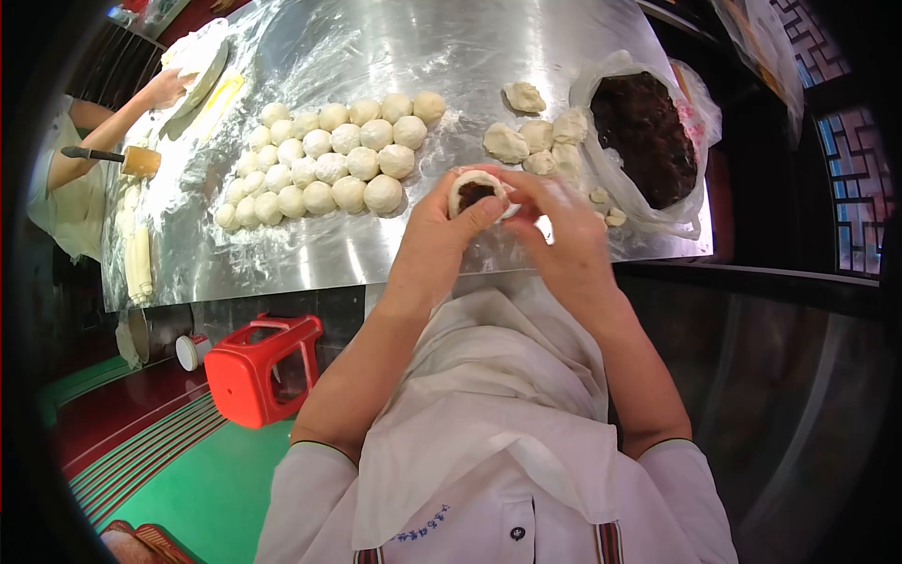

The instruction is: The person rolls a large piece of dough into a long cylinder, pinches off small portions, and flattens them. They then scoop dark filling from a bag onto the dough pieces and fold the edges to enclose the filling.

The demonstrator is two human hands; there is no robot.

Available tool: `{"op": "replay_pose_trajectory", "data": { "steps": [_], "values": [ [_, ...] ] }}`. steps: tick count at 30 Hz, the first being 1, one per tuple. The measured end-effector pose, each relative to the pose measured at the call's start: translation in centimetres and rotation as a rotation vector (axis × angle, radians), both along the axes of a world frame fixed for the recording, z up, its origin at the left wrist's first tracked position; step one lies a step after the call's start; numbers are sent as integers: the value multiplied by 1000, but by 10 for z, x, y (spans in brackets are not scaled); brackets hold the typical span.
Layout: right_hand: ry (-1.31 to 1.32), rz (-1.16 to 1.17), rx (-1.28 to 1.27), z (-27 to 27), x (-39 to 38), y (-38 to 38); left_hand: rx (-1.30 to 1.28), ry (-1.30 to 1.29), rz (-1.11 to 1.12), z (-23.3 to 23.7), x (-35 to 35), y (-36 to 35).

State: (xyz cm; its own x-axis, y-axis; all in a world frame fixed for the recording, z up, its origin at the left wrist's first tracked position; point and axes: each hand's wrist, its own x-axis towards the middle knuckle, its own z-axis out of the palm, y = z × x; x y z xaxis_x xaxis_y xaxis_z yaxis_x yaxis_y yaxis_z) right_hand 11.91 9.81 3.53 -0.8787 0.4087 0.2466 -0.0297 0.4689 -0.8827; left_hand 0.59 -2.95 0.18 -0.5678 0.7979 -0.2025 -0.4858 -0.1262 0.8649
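Observation:
My left hand (440, 235) and my right hand (562, 230) together hold a round piece of dough (473, 192) with dark filling in its middle, just above the near edge of the steel table (310, 254). The fingers of both hands pinch its rim. Several finished dough balls (329, 155) lie in rows to the left on the floured surface. Several rough dough pieces (526, 141) lie just beyond my hands. A plastic bag of dark bean paste (644, 136) sits open at the right.
Another person's arm (103, 136) works a dough sheet (193, 61) at the far left, near a scraper (132, 160) and dough ropes (139, 258). A red plastic stool (258, 367) and a white cup (191, 352) stand on the floor below the table.

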Motion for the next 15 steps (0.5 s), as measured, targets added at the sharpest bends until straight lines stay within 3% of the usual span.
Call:
{"op": "replay_pose_trajectory", "data": {
  "steps": [3,7,11,13,15],
  "values": [
    [58,-163,239,3,11,9,26,-101,54,5,-8,-7],
    [-59,-30,113,-1,18,10,36,-212,26,4,-10,-11],
    [10,-7,336,-8,15,11,234,-413,41,24,7,-3],
    [-3,-7,405,-8,12,13,310,-638,-34,32,7,-4],
    [-17,0,544,-8,10,10,325,-604,-106,21,6,-7]
  ]
}}
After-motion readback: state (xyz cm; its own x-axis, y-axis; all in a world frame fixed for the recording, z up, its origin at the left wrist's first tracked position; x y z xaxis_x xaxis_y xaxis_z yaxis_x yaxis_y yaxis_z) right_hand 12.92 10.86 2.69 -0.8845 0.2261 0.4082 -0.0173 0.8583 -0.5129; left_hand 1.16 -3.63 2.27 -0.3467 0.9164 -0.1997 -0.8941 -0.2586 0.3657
